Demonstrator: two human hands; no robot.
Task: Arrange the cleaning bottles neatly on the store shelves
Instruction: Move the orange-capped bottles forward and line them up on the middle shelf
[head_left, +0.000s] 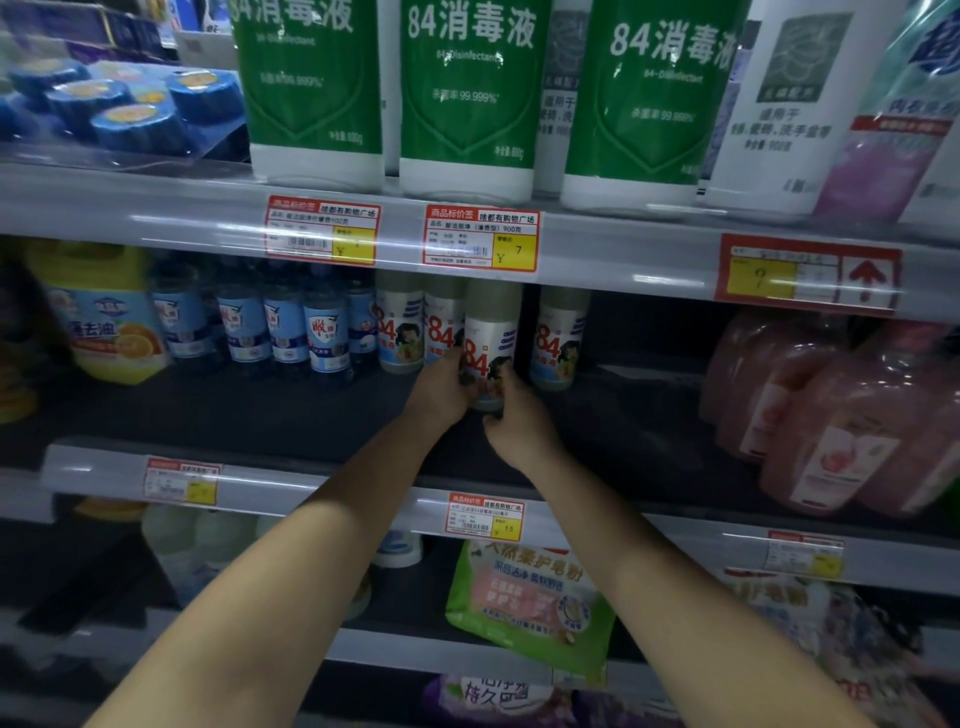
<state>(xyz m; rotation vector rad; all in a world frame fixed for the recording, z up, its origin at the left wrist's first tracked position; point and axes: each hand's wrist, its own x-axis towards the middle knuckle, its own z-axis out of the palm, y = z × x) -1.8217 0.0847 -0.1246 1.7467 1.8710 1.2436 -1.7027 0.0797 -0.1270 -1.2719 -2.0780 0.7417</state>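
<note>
Store shelves (322, 415) run dim and crowded around the grip. Left of it stand blue-labelled bottles (322, 332) and two matching 84 bottles (397, 332). Left hand (441, 387) and right hand (519, 426) both curl round the held 84 disinfectant bottle (488, 343), low on its body. Right of it stands another 84 bottle (558, 338). Best to seat it upright, label forward, level with its neighbours, closing the gap.
</note>
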